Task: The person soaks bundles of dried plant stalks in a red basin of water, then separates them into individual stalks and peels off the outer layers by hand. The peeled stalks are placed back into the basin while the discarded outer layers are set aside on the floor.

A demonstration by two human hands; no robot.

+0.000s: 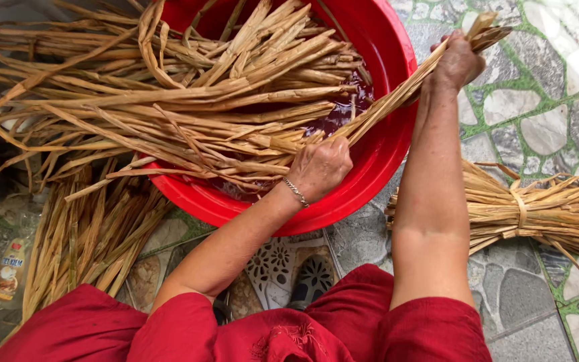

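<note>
A big red plastic basin (376,167) holds dark purple liquid (340,117) and many long dried straw-coloured reed strips (189,87) that spill over its left rim. My left hand (319,167) grips a bunch of strips (397,97) low down, over the liquid near the basin's front rim. My right hand (457,64) holds the upper end of the same bunch above the basin's right rim. The bunch runs slanting between the two hands.
A tied bundle of dry reeds (537,211) lies on the stone paving (544,127) at the right. More loose reeds (88,234) lie at the left below the basin. A small plastic bottle (9,268) lies at far left. Patterned sandals (289,271) show below the basin.
</note>
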